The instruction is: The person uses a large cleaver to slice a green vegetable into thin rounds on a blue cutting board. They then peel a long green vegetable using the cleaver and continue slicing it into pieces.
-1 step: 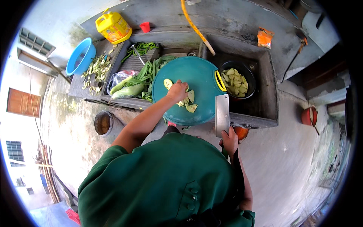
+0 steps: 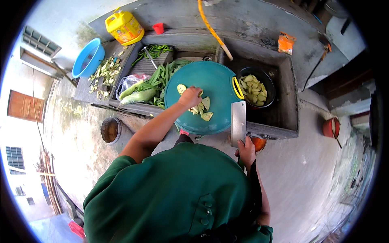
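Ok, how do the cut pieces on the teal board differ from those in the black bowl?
The board pieces are few and loosely spread; the bowl pieces are many and heaped together. The left hand is at the board pieces, while no hand touches the bowl pieces. Both are pale green and cut up.

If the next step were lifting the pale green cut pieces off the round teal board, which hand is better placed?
Probably the left hand: it is right at the pale green cut pieces on the round teal board. The right hand is occupied, gripping a broad silver metal cleaver.
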